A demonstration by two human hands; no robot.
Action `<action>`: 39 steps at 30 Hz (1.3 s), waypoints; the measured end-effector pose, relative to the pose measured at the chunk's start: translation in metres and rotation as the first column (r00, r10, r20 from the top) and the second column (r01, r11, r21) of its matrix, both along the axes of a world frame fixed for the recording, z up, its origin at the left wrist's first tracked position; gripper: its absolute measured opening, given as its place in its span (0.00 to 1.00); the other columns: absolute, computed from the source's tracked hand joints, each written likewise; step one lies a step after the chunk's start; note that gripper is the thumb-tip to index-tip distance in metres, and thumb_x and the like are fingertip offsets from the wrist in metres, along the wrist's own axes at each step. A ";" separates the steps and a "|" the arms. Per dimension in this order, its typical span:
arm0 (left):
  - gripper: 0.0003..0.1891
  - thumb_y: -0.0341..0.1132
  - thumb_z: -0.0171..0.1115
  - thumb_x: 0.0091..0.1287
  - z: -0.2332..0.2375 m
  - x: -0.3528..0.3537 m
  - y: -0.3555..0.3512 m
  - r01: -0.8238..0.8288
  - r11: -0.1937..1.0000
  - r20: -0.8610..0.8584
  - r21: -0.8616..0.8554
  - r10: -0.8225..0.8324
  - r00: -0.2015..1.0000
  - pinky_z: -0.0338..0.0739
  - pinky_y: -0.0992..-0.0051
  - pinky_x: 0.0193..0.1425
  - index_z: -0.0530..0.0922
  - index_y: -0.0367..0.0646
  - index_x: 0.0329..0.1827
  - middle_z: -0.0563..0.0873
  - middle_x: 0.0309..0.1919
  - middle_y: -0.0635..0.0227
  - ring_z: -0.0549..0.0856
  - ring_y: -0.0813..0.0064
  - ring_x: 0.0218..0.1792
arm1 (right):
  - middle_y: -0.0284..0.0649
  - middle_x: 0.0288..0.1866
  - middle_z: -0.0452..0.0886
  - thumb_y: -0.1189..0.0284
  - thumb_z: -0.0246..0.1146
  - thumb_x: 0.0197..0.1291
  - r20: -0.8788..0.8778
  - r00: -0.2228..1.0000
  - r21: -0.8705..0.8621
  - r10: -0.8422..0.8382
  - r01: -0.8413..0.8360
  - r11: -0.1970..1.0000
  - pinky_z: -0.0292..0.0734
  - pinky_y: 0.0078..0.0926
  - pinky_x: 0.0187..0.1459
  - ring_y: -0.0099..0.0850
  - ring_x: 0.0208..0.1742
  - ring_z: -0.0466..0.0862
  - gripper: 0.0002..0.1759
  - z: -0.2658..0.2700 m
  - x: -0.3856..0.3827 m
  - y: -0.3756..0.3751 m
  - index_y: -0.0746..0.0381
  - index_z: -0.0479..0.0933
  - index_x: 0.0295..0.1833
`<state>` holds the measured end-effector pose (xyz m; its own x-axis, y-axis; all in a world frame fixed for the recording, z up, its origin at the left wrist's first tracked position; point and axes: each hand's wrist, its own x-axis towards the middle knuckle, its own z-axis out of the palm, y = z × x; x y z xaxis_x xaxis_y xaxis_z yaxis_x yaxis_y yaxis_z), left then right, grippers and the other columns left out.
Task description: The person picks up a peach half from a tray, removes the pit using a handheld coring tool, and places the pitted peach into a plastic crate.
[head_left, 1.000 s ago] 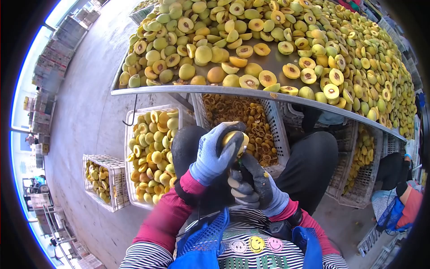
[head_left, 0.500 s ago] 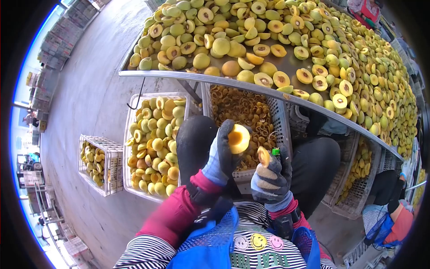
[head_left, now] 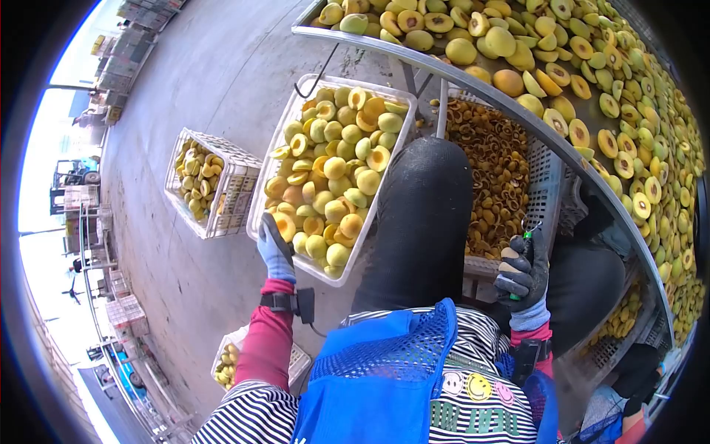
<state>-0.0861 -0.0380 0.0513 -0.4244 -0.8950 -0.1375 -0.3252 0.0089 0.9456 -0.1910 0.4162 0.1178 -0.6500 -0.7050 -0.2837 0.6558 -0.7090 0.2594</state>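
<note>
I see the left hand (head_left: 278, 248) at the left rim of the big white crate (head_left: 362, 83), in the middle of the frame. An orange-yellow fruit half (head_left: 284, 226) is just beside its fingers, inside this rim; I cannot tell if the fingers are grasping it or have released it. Many other fruit halves (head_left: 336, 168) fill the same crate, some with the hollow side up.

The right hand (head_left: 523, 274), right of centre, is clenched around a green-handled tool (head_left: 528, 235), and a thin metal loop is at its upper end. From my camera, this hand appears in front of the lower end of the grey crate (head_left: 543, 177), which is full of brown, curved scraps (head_left: 488, 185).

At the upper right I have the metal table (head_left: 547, 137), with cut fruit (head_left: 643, 148) heaped over it. A black hook (head_left: 323, 69) hangs at its near corner. A smaller white crate (head_left: 238, 189), also with fruit pieces, stands on the floor at left of centre, and another crate (head_left: 297, 362) is partly visible at the lower left, behind the left sleeve (head_left: 268, 337).
</note>
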 end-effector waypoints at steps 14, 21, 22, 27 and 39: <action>0.32 0.47 0.56 0.65 -0.045 0.113 0.066 0.708 0.525 0.787 -0.473 -0.109 0.607 0.55 0.56 0.69 0.61 0.43 0.70 0.69 0.64 0.56 0.66 0.55 0.64 | 0.24 0.15 0.58 0.48 0.49 0.68 0.071 0.985 0.611 0.158 -0.168 0.773 0.48 0.14 0.09 0.15 0.09 0.54 0.24 0.005 -0.010 -0.041 0.58 0.76 0.38; 0.19 0.38 0.49 0.71 -0.047 0.022 0.003 0.376 0.777 0.449 -0.505 -0.135 0.883 0.61 0.61 0.67 0.71 0.39 0.62 0.72 0.61 0.52 0.68 0.55 0.63 | 0.23 0.14 0.59 0.47 0.53 0.65 0.140 0.979 0.697 0.148 -0.203 0.688 0.48 0.13 0.10 0.14 0.09 0.55 0.22 -0.002 -0.010 -0.044 0.55 0.74 0.35; 0.22 0.41 0.48 0.72 -0.061 0.006 0.006 0.342 0.800 0.432 -0.492 -0.117 0.894 0.57 0.60 0.70 0.68 0.40 0.65 0.69 0.63 0.51 0.65 0.56 0.66 | 0.23 0.14 0.59 0.47 0.53 0.65 0.139 0.980 0.703 0.141 -0.198 0.683 0.48 0.13 0.10 0.14 0.09 0.55 0.22 0.003 -0.010 -0.046 0.55 0.74 0.35; 0.35 0.53 0.51 0.68 -0.081 0.000 0.027 0.546 0.657 0.745 -0.520 0.036 0.666 0.47 0.54 0.73 0.58 0.42 0.72 0.63 0.69 0.54 0.61 0.58 0.70 | 0.23 0.14 0.62 0.47 0.57 0.63 0.183 0.974 0.882 0.130 -0.221 0.415 0.48 0.13 0.09 0.15 0.08 0.56 0.21 0.018 -0.009 -0.049 0.54 0.73 0.35; 0.41 0.59 0.50 0.66 -0.082 -0.020 0.023 0.612 0.654 0.858 -0.443 0.113 0.500 0.46 0.54 0.74 0.54 0.37 0.72 0.61 0.69 0.52 0.60 0.53 0.69 | 0.29 0.19 0.68 0.43 0.55 0.62 0.040 0.984 0.858 0.174 -0.123 0.498 0.60 0.16 0.15 0.17 0.14 0.65 0.29 0.040 -0.014 -0.047 0.61 0.71 0.41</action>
